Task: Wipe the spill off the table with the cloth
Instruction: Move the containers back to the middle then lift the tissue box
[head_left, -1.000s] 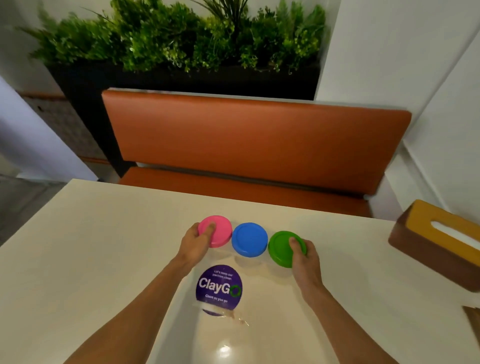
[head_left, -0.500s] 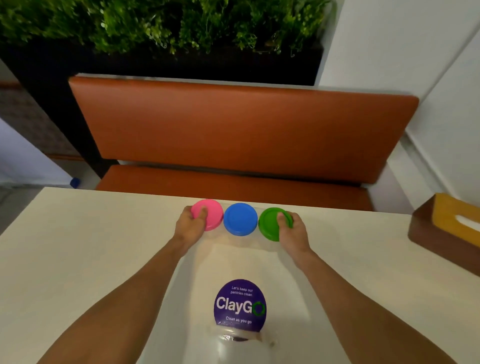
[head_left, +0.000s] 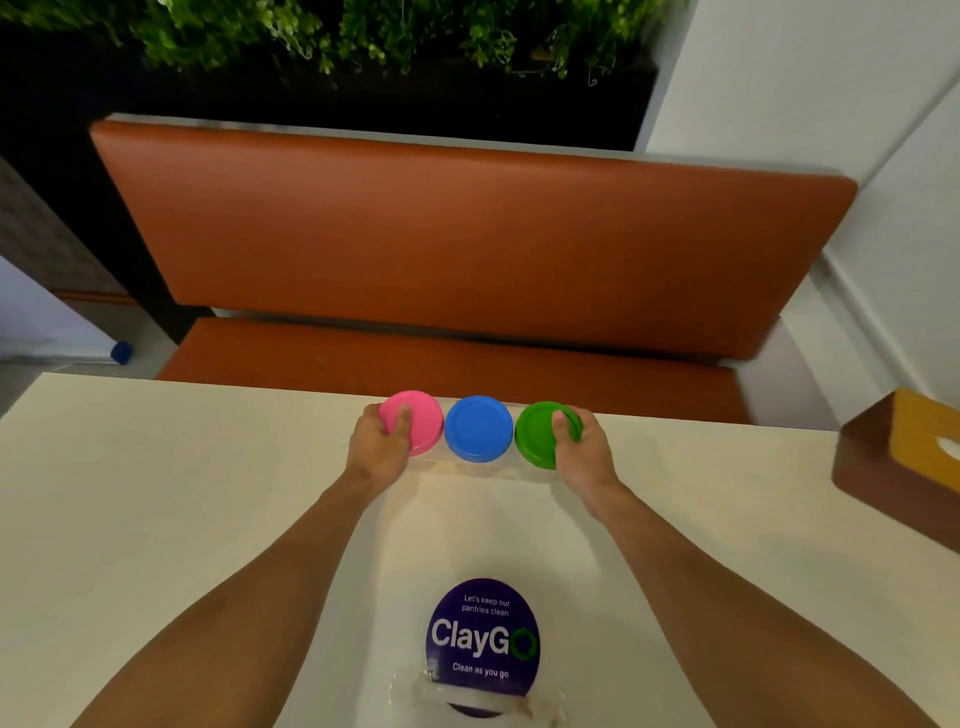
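Observation:
Three round lidded containers stand in a row at the far edge of the cream table (head_left: 156, 519): a pink lid (head_left: 415, 415), a blue lid (head_left: 478, 427) and a green lid (head_left: 537, 431). My left hand (head_left: 379, 447) grips the pink-lidded one, thumb on its lid. My right hand (head_left: 584, 449) grips the green-lidded one, thumb on its lid. The blue one sits between them, touched by neither hand. No cloth and no spill show in this view.
A purple round "ClayGo" sticker (head_left: 483, 639) lies on the table near me, with tape at its lower edge. A brown and yellow tissue box (head_left: 898, 457) stands at the right. Behind the table is an orange bench (head_left: 467, 249), then a planter (head_left: 363, 41).
Both hands have slid the three containers away from me toward the far table edge. The sticker now lies much nearer to me.

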